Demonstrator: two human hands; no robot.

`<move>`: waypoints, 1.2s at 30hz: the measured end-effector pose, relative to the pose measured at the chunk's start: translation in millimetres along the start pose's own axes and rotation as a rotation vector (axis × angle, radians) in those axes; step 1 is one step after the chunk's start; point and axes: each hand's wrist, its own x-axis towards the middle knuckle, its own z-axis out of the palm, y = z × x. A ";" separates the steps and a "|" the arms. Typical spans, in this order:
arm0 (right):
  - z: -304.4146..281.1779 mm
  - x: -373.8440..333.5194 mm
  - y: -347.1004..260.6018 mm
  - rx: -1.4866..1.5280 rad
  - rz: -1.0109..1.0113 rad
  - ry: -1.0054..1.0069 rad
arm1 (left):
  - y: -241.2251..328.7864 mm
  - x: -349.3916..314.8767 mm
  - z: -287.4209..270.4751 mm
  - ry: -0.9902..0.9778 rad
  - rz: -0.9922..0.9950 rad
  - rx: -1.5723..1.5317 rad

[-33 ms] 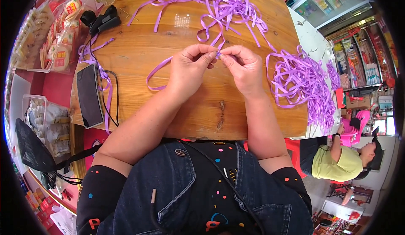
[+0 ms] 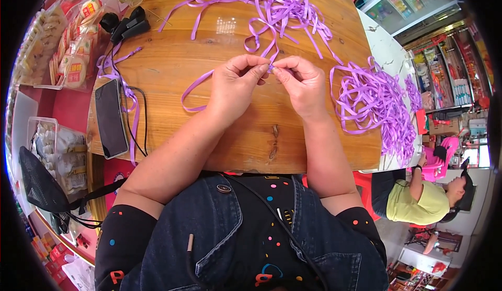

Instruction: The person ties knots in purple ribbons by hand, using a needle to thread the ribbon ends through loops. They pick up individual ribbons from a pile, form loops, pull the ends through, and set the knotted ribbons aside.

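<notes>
Left hand [image 2: 238,84] and right hand [image 2: 300,82] pinch one purple ribbon [image 2: 194,90] between closed fingertips. Ribbon loops toward 8 o'clock of the left hand on the desk [image 2: 172,56].

Black phone [image 2: 111,117] with cable at left edge of wooden surface [image 2: 172,66]; black clips [image 2: 128,25] at far-left corner; snack packets [image 2: 73,56] beyond.

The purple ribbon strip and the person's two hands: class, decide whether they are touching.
Touching. The head view shows the left hand and right hand meeting above the wooden table, their fingers pinching the purple ribbon strip where they meet.
</notes>
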 end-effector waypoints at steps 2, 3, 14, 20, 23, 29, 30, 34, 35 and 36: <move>0.0 -0.1 1.3 0.012 0.001 -0.008 | -0.6 0.4 -1.1 -0.010 -0.012 -0.018; 0.2 -0.1 0.8 0.012 0.002 -0.010 | -0.9 0.6 -1.7 -0.008 -0.012 -0.019; -2.3 0.6 -1.5 0.097 0.099 -0.031 | -2.9 3.0 -7.1 -0.109 -0.106 -0.111; -4.6 1.1 -4.8 0.108 0.123 -0.054 | -3.0 3.6 -7.2 -0.113 -0.092 -0.064; -2.5 0.6 0.1 0.111 0.085 -0.029 | -2.3 3.0 -7.3 -0.122 -0.120 -0.163; 1.8 -0.6 5.6 0.147 0.076 -0.003 | -3.3 2.7 -7.8 -0.101 -0.162 -0.242; 2.7 -0.6 6.1 0.147 0.076 -0.004 | -4.4 2.7 -8.0 -0.100 -0.161 -0.243; 8.2 -1.9 6.0 0.181 0.048 0.010 | -5.6 1.1 -6.9 -0.089 -0.159 -0.335; 9.8 -2.2 5.9 0.204 0.045 0.020 | -5.3 0.5 -6.7 -0.083 -0.163 -0.361; 10.9 -2.4 6.6 0.203 0.046 0.019 | -5.8 0.1 -6.7 -0.083 -0.163 -0.362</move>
